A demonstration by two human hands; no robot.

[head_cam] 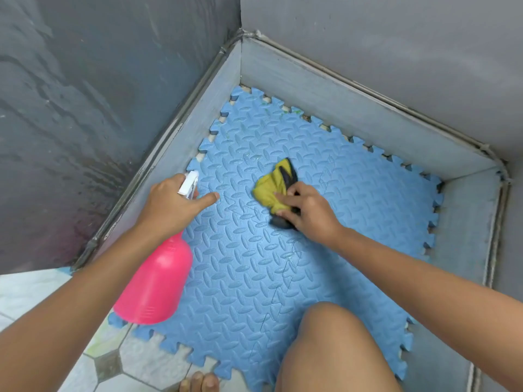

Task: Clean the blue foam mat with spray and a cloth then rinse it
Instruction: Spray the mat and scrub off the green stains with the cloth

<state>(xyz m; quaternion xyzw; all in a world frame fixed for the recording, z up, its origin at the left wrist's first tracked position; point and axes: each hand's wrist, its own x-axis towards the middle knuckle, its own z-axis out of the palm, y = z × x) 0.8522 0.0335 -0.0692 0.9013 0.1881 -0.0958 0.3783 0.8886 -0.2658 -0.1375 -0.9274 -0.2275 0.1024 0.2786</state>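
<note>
The blue foam mat (283, 250), made of interlocking tiles with a raised tread pattern, lies on the floor in a wall corner. My left hand (172, 205) grips the neck of a pink spray bottle (155, 284) with a white nozzle, index finger stretched out over the mat. The bottle hangs tilted above the mat's left edge. My right hand (308, 210) presses a crumpled yellow and dark cloth (271, 188) onto the middle of the mat. Faint green marks show near the mat's far corner.
Grey walls (113, 94) with a pale skirting (353, 108) close in the mat at the left, back and right. White patterned floor tiles (113, 363) lie at the lower left. My bare knee (339, 349) rests on the mat's near part, with toes (199, 381) at the bottom edge.
</note>
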